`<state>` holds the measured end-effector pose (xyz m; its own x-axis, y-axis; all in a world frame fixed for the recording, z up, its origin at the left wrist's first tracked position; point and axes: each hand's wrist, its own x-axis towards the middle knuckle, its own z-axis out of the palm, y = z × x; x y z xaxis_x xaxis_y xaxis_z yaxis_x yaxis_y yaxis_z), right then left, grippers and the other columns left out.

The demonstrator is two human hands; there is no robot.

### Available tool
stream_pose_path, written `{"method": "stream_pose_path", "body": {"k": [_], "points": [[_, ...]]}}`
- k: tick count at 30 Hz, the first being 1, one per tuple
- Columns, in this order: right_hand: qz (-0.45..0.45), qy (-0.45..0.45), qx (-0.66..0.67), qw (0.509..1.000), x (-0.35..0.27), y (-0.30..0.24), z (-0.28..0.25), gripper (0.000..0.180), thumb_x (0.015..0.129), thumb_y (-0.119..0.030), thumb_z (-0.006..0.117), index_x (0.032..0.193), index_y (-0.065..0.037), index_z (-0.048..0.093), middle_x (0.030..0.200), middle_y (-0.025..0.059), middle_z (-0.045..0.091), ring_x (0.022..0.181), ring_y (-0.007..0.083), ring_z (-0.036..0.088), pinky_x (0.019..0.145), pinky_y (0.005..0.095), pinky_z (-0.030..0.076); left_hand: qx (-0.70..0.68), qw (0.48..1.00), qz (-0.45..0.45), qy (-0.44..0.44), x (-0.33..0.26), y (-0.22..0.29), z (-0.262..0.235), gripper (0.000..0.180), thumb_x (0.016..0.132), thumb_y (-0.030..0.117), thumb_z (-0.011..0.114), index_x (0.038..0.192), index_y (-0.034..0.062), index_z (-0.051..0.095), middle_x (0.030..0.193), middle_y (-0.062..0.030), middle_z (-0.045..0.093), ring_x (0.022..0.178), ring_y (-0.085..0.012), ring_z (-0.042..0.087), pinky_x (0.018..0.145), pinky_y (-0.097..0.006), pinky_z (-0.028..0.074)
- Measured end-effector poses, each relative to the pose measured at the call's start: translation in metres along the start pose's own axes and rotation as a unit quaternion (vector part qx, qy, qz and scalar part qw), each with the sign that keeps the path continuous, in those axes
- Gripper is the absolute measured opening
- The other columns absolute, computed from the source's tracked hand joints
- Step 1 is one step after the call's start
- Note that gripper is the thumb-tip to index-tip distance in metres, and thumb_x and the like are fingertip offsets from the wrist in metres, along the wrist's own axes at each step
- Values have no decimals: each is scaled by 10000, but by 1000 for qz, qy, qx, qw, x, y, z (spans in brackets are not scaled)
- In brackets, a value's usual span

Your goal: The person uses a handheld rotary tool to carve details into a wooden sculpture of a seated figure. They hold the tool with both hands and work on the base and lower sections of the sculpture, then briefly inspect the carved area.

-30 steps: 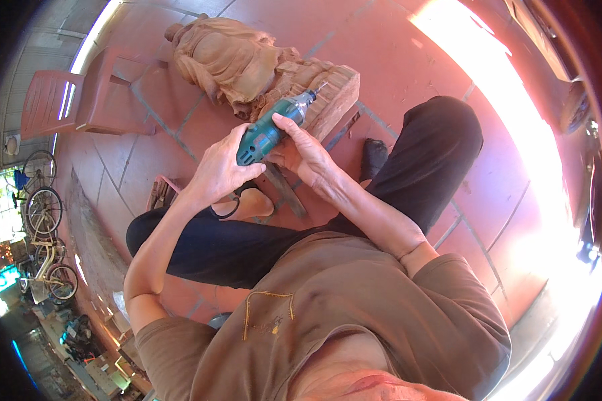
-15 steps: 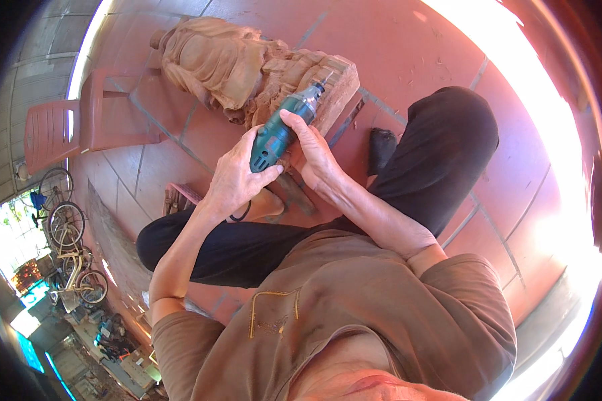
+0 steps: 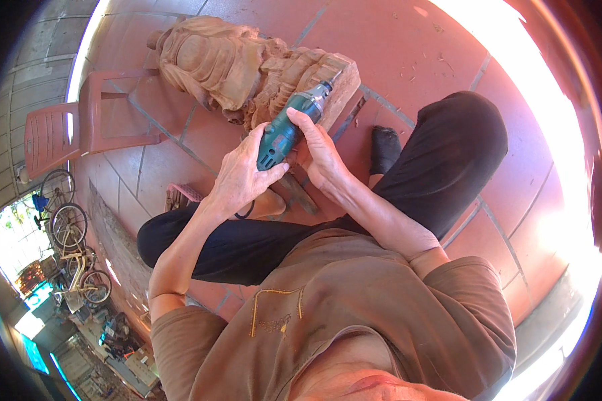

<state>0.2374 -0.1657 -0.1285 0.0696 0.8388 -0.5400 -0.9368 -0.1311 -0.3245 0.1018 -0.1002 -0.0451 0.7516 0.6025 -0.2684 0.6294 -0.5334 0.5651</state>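
Both of my hands are wrapped round a green rotary tool point(image 3: 282, 138) with a grey metal nose. My left hand point(image 3: 239, 167) grips the rear of its body. Closer to the nose, my right hand point(image 3: 320, 150) holds the other side with the thumb laid on top. The tool's tip reaches over the base end of a carved wooden statue point(image 3: 227, 63) lying on its side, with draped folds cut along it. I cannot tell whether the bit touches the wood. The fingers under the tool are mostly hidden.
A reddish plastic chair point(image 3: 90, 120) stands on the tiled floor point(image 3: 408, 40) left of the statue. My bent legs in black trousers point(image 3: 448, 154) flank the work. A piece of wood point(image 3: 299, 194) lies below my hands. Bicycles point(image 3: 69, 224) stand at the far left.
My hands and the rotary tool have shifted slightly to the right, over the statue's base end. Both hands keep their grip. My right knee has moved a little to the right.
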Motion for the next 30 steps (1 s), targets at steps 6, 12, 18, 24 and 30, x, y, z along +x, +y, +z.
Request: {"method": "stream_pose_path", "body": {"k": [6,12,18,24,30], "points": [[5,1,-1,1000,2,3,-2,529,858,-426,726,1142,-39,505,1023,70,593,949,167,588,856,387,516,2,1000,-7,-6,0,-1,-1,710,829,285,741,1363,-25,390,1187,-287,590,1054,-446,608,883,-465,494],[7,4,-4,1000,6,5,-4,591,846,-424,739,1179,-15,474,1054,85,586,970,176,587,862,389,522,17,1000,3,13,-1,-6,1,703,803,237,765,1364,9,409,1119,-267,623,1034,-425,636,857,-444,512],[6,1,4,1000,10,7,-6,609,837,-409,752,1191,-5,465,1069,93,588,976,183,592,871,396,523,18,1000,4,19,-1,-9,4,712,803,244,769,1376,25,406,1116,-269,627,1025,-427,640,851,-445,515],[3,-4,-8,1000,10,6,-6,589,833,-415,754,1165,-5,492,1042,91,600,947,184,601,855,379,522,18,1000,-5,23,-2,-8,5,709,804,237,770,1376,30,407,1094,-265,635,1009,-431,643,842,-447,516],[-3,-10,-4,1000,16,10,-7,555,834,-421,749,1143,-19,522,1017,87,609,934,180,604,832,374,511,11,1000,-4,23,-1,-9,5,698,808,247,768,1367,28,411,1092,-268,637,1009,-434,643,841,-450,515]]}}
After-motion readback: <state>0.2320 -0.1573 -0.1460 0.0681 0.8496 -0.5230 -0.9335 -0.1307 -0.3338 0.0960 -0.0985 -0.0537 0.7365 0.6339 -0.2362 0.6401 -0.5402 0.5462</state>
